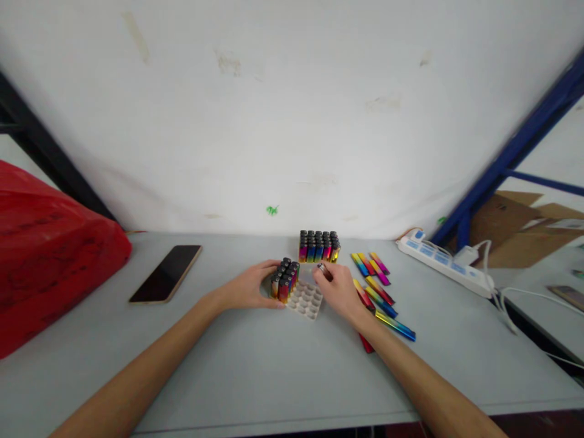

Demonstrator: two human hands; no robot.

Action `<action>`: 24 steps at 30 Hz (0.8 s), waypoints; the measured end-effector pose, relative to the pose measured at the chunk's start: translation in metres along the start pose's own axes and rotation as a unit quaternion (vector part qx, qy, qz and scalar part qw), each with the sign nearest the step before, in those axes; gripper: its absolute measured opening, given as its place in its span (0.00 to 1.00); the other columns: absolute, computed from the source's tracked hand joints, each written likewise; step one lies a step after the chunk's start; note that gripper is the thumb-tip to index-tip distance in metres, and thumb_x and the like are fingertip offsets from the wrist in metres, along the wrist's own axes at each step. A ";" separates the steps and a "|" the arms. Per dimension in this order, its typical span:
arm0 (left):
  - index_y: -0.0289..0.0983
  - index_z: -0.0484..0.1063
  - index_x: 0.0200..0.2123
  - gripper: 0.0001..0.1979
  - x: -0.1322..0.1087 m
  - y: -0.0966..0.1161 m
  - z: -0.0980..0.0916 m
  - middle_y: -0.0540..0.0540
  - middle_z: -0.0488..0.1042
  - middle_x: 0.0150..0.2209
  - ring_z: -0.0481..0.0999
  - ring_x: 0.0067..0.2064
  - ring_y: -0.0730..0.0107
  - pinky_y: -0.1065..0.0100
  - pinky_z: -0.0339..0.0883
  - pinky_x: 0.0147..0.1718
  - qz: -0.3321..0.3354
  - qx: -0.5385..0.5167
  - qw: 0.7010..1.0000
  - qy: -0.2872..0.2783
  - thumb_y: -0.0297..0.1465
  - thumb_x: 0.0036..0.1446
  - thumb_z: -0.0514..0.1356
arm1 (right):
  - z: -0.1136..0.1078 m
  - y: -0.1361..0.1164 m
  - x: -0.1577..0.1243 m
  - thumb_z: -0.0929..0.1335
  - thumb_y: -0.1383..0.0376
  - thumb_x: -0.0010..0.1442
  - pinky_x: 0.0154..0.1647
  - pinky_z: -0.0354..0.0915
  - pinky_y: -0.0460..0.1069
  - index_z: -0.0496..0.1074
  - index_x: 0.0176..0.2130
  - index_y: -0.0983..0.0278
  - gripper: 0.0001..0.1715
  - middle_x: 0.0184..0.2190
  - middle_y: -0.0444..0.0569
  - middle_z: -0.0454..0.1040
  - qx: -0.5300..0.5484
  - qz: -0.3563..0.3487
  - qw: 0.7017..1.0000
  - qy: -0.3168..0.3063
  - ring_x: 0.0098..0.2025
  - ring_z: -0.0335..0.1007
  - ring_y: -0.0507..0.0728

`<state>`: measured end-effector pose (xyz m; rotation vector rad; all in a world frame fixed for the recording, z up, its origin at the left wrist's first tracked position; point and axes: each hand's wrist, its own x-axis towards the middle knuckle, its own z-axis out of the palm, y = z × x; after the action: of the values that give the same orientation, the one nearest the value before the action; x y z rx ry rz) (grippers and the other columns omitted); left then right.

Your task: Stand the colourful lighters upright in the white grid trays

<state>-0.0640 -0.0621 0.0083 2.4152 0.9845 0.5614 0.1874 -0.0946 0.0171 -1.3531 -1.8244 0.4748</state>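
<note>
Two bare forearms and two bare hands make up the visible body. The left forearm [159, 359] is long, slim and smooth in outline, broadening evenly from a narrow wrist [218, 300] up to the picture's lower edge, where it is cut off. The right forearm [410, 365] shows the same tapering form and is likewise cut off at that edge. The left hand [249, 286] has a broad back and a slender, blunt-tipped thumb [272, 303]. The right hand [342, 291] has a compact, rounded back, its fingers partly hidden. Skin surfaces appear even and plain; nails and finer creases are too small to tell.
</note>
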 end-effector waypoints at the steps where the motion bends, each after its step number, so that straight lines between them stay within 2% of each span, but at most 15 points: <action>1: 0.38 0.69 0.60 0.42 0.000 0.000 0.000 0.39 0.68 0.63 0.67 0.63 0.46 0.53 0.59 0.65 -0.003 -0.002 1.000 0.001 0.49 0.45 0.73 | 0.000 0.000 0.000 0.62 0.57 0.63 0.26 0.45 0.48 0.55 0.22 0.61 0.21 0.17 0.39 0.54 -0.002 -0.002 1.000 0.001 0.22 0.52 0.50; 4: 0.39 0.69 0.60 0.42 0.000 0.000 0.000 0.40 0.68 0.63 0.68 0.63 0.46 0.54 0.60 0.65 -0.007 -0.008 1.000 0.007 0.48 0.44 0.73 | -0.001 -0.001 0.000 0.61 0.53 0.67 0.26 0.46 0.48 0.56 0.24 0.61 0.24 0.18 0.39 0.56 -0.008 -0.011 1.000 -0.007 0.22 0.53 0.51; 7: 0.40 0.69 0.60 0.41 -0.001 -0.001 0.001 0.40 0.68 0.63 0.68 0.63 0.47 0.53 0.60 0.64 0.000 -0.009 1.000 0.008 0.48 0.45 0.73 | -0.003 -0.002 0.000 0.60 0.51 0.70 0.28 0.50 0.48 0.63 0.29 0.60 0.21 0.21 0.40 0.63 0.006 -0.019 1.000 -0.022 0.25 0.59 0.53; 10: 0.39 0.68 0.61 0.42 -0.001 -0.002 0.001 0.39 0.68 0.63 0.68 0.63 0.46 0.51 0.59 0.65 0.000 -0.007 1.000 0.008 0.48 0.45 0.73 | -0.005 -0.002 0.001 0.58 0.54 0.72 0.34 0.58 0.48 0.68 0.36 0.60 0.18 0.30 0.46 0.71 0.030 -0.051 0.998 -0.026 0.32 0.67 0.55; 13: 0.38 0.68 0.61 0.42 -0.001 -0.001 0.001 0.38 0.68 0.63 0.68 0.63 0.46 0.51 0.59 0.65 -0.007 -0.009 1.000 0.009 0.46 0.45 0.74 | -0.005 -0.002 0.001 0.59 0.55 0.72 0.40 0.61 0.49 0.69 0.36 0.60 0.19 0.37 0.51 0.71 0.006 -0.101 0.995 -0.015 0.39 0.68 0.58; 18: 0.38 0.68 0.61 0.42 -0.001 0.000 0.001 0.38 0.69 0.63 0.69 0.62 0.47 0.52 0.60 0.64 -0.001 -0.017 1.000 0.012 0.46 0.45 0.73 | -0.002 0.000 0.000 0.59 0.54 0.72 0.33 0.56 0.49 0.66 0.31 0.60 0.21 0.26 0.46 0.70 -0.060 -0.091 0.993 -0.054 0.29 0.65 0.55; 21: 0.38 0.68 0.61 0.42 -0.001 -0.001 0.001 0.38 0.68 0.63 0.68 0.63 0.47 0.52 0.59 0.64 -0.001 -0.017 1.000 0.012 0.46 0.45 0.73 | 0.001 0.004 0.000 0.60 0.53 0.72 0.33 0.57 0.48 0.67 0.32 0.60 0.20 0.28 0.47 0.73 -0.065 -0.091 0.993 -0.043 0.31 0.67 0.56; 24: 0.39 0.68 0.61 0.42 -0.001 -0.002 0.001 0.39 0.68 0.63 0.68 0.63 0.47 0.52 0.59 0.65 0.000 -0.010 1.000 0.012 0.47 0.44 0.73 | 0.005 0.006 0.001 0.61 0.55 0.72 0.35 0.59 0.49 0.69 0.35 0.61 0.17 0.32 0.49 0.75 -0.081 -0.110 0.988 -0.071 0.33 0.70 0.57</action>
<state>-0.0645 -0.0619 0.0061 2.3952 0.9850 0.5998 0.1875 -0.0909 0.0103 -1.2301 -2.1406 0.3174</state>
